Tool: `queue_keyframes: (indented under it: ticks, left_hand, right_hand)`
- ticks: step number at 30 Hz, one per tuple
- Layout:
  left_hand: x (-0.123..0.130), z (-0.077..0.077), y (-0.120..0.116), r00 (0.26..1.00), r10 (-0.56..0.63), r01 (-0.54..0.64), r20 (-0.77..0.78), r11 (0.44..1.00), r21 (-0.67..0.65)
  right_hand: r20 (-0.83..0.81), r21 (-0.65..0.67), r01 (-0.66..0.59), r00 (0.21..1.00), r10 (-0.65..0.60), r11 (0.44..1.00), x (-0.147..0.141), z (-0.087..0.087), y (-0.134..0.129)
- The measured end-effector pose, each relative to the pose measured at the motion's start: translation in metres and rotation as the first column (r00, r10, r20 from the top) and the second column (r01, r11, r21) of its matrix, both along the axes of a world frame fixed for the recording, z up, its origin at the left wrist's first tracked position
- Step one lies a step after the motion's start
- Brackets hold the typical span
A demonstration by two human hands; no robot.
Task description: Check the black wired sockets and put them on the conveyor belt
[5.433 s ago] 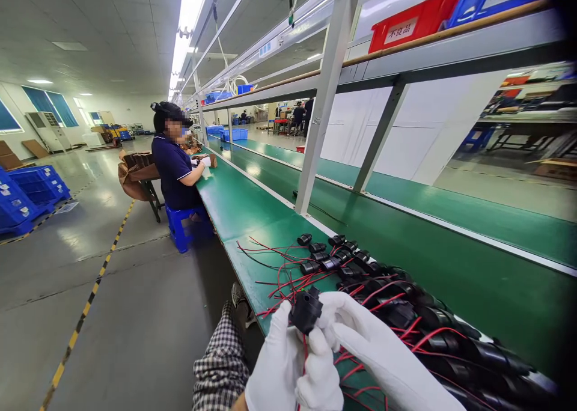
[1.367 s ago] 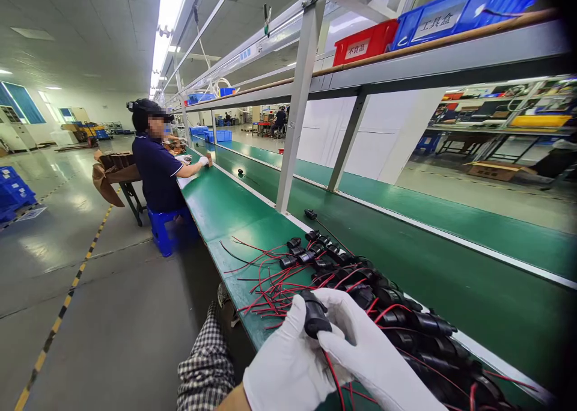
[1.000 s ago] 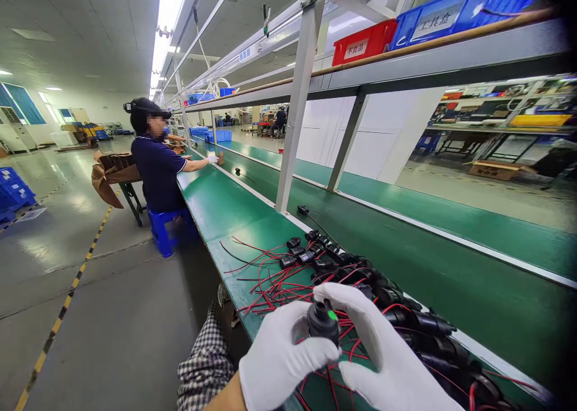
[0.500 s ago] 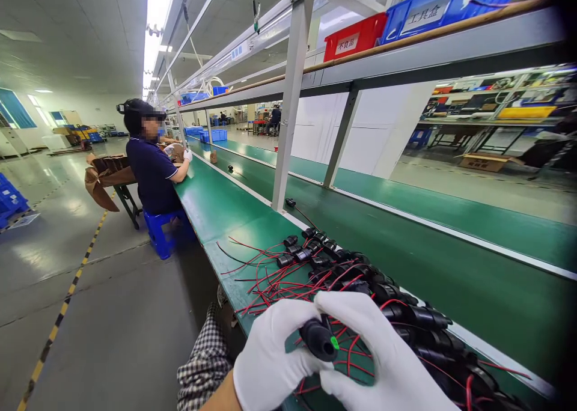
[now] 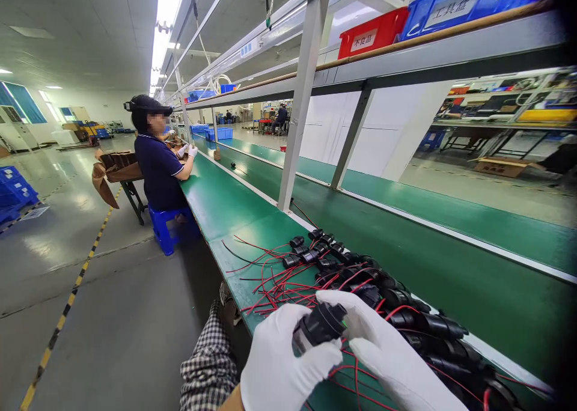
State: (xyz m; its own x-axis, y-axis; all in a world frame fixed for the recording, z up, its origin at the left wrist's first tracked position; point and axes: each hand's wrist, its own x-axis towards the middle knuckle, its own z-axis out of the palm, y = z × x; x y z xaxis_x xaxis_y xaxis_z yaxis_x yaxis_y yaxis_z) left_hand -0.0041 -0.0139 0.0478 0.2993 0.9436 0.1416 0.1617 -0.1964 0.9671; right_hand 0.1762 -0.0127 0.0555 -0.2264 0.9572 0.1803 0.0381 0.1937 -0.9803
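My left hand, in a white glove, is closed around a black cylindrical plastic part with ridged rings. The part is tilted, and a bit of green shows at its right end. My right hand, also gloved in white, has its fingers and thumb closed on that right end. Under and beyond both hands lies a pile of similar black parts. Thin red and black wires trail from them across the green bench.
The long green bench runs forward beside a dark green belt. A white upright post carries a shelf with a red bin and a blue bin. At the far left side, a co-worker sits on a blue stool.
The black part has turned from its open end facing me to lying more sideways, pointing right. My right fingers have come onto its end. The view has shifted slightly left.
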Motion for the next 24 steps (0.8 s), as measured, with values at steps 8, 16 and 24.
queue_keyframes:
  ticks: [8,16,24]
  left_hand:
    - [0.016,-0.022,0.008,0.612,-0.124,0.602,0.781,0.713,-0.359]
    - [0.01,-0.015,0.005,0.3,0.053,0.925,0.953,0.228,-0.304]
    - [0.028,-0.043,0.009,0.696,-0.048,0.528,0.717,0.711,-0.464]
  right_hand:
    - [0.008,-0.037,-0.112,0.994,0.112,0.993,-0.01,0.018,-0.005]
    - [0.14,-0.077,0.055,0.989,-0.044,0.996,-0.015,0.015,0.003]
    - [0.342,0.158,0.265,0.889,-0.305,0.951,0.019,0.018,-0.003]
